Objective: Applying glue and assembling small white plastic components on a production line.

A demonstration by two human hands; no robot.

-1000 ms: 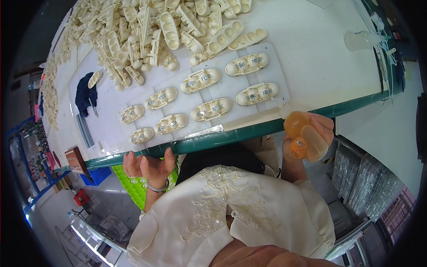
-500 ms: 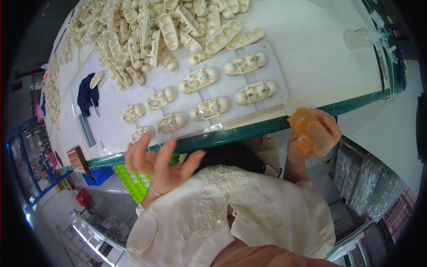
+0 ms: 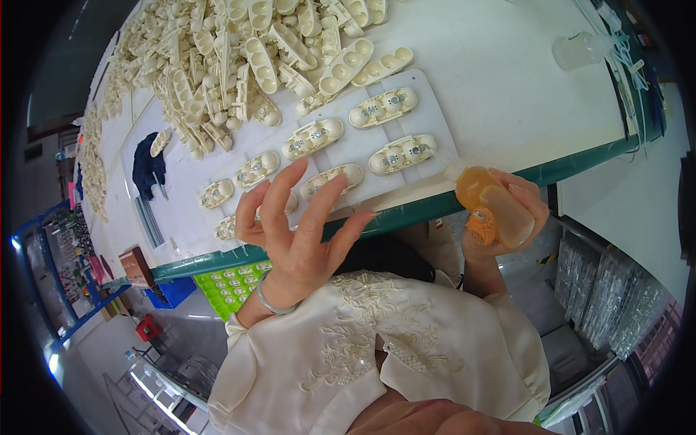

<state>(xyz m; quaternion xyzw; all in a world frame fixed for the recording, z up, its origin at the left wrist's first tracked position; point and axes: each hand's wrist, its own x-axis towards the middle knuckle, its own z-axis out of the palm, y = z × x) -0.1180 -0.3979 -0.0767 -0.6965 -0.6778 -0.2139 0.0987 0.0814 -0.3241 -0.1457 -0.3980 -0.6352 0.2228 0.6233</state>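
A translucent amber squeeze bottle [image 3: 495, 205] with a pale nozzle is seen at the right of centre of the frame, tilted so that the nozzle is aimed up-left at the near corner of a flat white board [image 3: 435, 109]. On that board, laid on the counter at upper centre, cream oval shells [image 3: 402, 154] with small metal inserts are set out in two slanted rows, open side up. The nearest shell [image 3: 331, 181] is found at centre frame.
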